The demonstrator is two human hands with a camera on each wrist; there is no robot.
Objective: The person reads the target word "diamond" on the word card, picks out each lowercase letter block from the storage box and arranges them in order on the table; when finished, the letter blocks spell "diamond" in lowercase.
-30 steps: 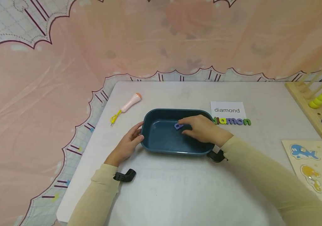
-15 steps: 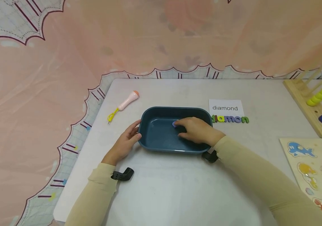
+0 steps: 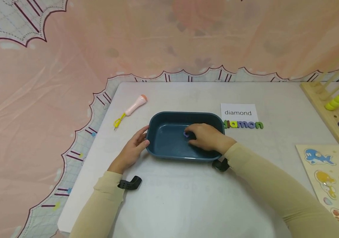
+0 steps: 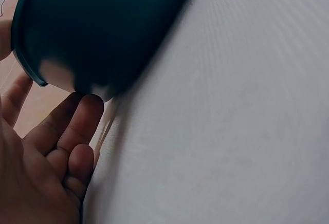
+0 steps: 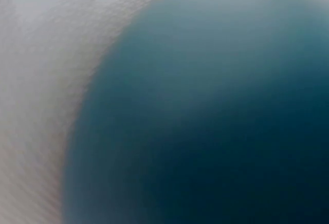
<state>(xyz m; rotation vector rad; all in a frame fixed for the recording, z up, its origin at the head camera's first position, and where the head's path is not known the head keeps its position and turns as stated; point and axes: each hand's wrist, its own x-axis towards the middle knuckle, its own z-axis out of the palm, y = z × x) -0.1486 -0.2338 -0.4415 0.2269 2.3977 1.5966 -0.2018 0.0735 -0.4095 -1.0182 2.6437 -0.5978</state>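
A dark blue-green plastic bin [image 3: 166,142] rests on the white table. Beside its left end is my left hand [image 3: 129,152], thumb and fingers touching the outer wall; in the left wrist view, the fingertips [image 4: 91,100] meet that wall from outside. My right hand [image 3: 206,136] reaches inside the bin. Its bent index finger touches a small purple toy letter [image 3: 186,134], partly covered by the hand, while the thumb is apart from the finger. The right wrist view is blurred, with only the bin wall [image 5: 205,106] recognisable.
Behind the bin lies a card [image 3: 238,112] reading "diamond", with coloured letters [image 3: 243,124] along its lower edge. A pink pen-like toy [image 3: 135,105] is at back left. A wooden bead rack [image 3: 326,109] and an animal puzzle board [image 3: 315,172] are on the right.
My right index finger has moved onto the purple letter and bent, covering more of it; lately the letter shifted slightly toward me. My left hand stays at the bin. The head view has shifted slightly.
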